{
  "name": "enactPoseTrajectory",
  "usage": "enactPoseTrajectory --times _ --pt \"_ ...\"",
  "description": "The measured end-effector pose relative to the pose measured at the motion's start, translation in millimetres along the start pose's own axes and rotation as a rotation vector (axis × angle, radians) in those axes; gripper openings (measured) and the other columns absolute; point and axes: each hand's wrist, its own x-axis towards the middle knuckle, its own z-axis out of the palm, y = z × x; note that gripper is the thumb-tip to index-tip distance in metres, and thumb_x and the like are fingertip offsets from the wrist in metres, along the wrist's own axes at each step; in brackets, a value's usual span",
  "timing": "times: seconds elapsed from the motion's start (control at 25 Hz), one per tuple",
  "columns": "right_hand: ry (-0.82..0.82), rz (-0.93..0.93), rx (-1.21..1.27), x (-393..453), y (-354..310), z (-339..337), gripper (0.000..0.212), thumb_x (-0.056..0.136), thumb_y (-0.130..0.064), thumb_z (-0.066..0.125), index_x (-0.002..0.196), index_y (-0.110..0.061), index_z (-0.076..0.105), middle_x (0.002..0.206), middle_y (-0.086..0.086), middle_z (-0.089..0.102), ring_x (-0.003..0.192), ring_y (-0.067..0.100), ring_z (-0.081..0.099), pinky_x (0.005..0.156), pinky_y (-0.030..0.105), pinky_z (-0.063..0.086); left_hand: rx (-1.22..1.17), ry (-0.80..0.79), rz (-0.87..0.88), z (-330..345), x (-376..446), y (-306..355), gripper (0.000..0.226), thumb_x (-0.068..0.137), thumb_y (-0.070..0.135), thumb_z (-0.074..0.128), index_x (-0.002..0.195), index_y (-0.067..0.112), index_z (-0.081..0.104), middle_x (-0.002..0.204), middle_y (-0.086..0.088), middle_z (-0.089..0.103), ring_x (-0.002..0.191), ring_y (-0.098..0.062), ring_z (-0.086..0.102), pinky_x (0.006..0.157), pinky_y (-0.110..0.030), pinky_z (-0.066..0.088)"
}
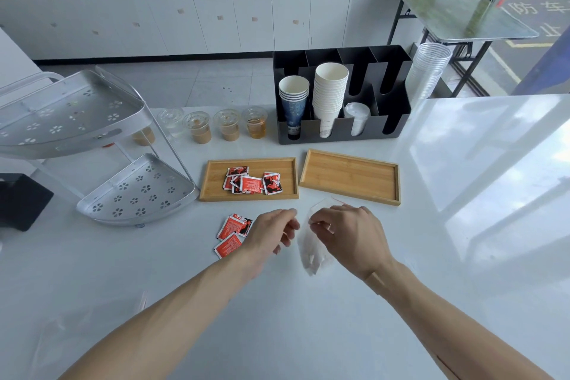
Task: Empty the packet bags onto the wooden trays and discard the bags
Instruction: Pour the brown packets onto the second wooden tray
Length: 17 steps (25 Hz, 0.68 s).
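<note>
Two wooden trays lie side by side on the white table. The left tray (pixel 212 191) holds a pile of red packets (pixel 251 183); the right tray (pixel 350 174) holds nothing. My right hand (pixel 348 234) pinches the top edge of a clear plastic bag (pixel 310 257) with white packets inside, hanging just in front of the trays. My left hand (pixel 273 233) is beside the bag's mouth, fingers curled, and whether it touches the bag is unclear. A few red packets (pixel 233 233) lie on the table left of my left hand.
A black cup organiser (pixel 398 120) with paper cups stands behind the trays. Several lidded drink cups (pixel 228 126) line up to its left. A silver two-tier rack (pixel 132 191) is at the left. An empty clear bag (pixel 61 327) lies near the front left.
</note>
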Motion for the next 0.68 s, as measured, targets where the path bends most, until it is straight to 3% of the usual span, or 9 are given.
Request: enactPoseTrajectory --times 0.12,0.24,0.4,0.56,0.68 --pt "0.039 -0.014 0.029 18.7 1.9 -12.2 0.013 0.088 -0.025 0.063 0.086 -0.028 0.075 0.076 -0.008 0.074 0.077 0.017 0.067 0.064 0.025 0.034 0.098 0.045 -0.234 -8.8 27.8 -26.0 0.028 0.094 0.036 0.048 0.093 0.016 0.068 0.088 0.001 0.069 0.073 -0.015 0.058 0.059 -0.027 0.04" --pt "0.026 -0.039 0.109 32.0 7.1 -28.9 0.011 0.086 -0.025 0.066 0.09 -0.029 0.075 0.079 -0.008 0.075 0.077 0.015 0.068 0.068 0.03 0.05 -0.023 -0.079 -0.337 -8.9 53.4 -39.7 0.031 0.093 0.036 0.051 0.111 0.015 0.067 0.106 0.001 0.071 0.088 -0.018 0.059 0.07 -0.032 0.046" --pt "0.036 -0.026 0.141 46.3 23.7 -42.2 0.012 0.084 -0.026 0.067 0.093 -0.032 0.073 0.077 -0.009 0.073 0.075 0.012 0.067 0.069 0.032 0.053 -0.305 -0.119 -0.22 -6.1 85.4 -28.9 0.02 0.097 0.026 0.051 0.105 0.018 0.068 0.097 -0.001 0.07 0.087 -0.017 0.062 0.068 -0.032 0.04" --pt "0.056 0.067 0.154 59.1 58.4 -43.4 0.009 0.083 -0.024 0.066 0.085 -0.032 0.068 0.074 -0.016 0.067 0.074 0.007 0.065 0.066 0.031 0.054 -0.264 -0.066 -0.163 -10.7 112.1 -12.5 0.008 0.095 0.015 0.058 0.096 0.018 0.066 0.088 -0.001 0.067 0.078 -0.015 0.061 0.061 -0.028 0.037" --pt "0.021 0.169 0.15 75.0 91.8 -35.2 0.002 0.083 -0.03 0.064 0.082 -0.029 0.066 0.08 -0.015 0.069 0.081 0.01 0.067 0.071 0.033 0.055 -0.272 -0.021 -0.126 -13.2 135.1 9.7 0.013 0.096 0.013 0.055 0.088 0.018 0.063 0.084 -0.002 0.066 0.075 -0.016 0.061 0.059 -0.027 0.04"
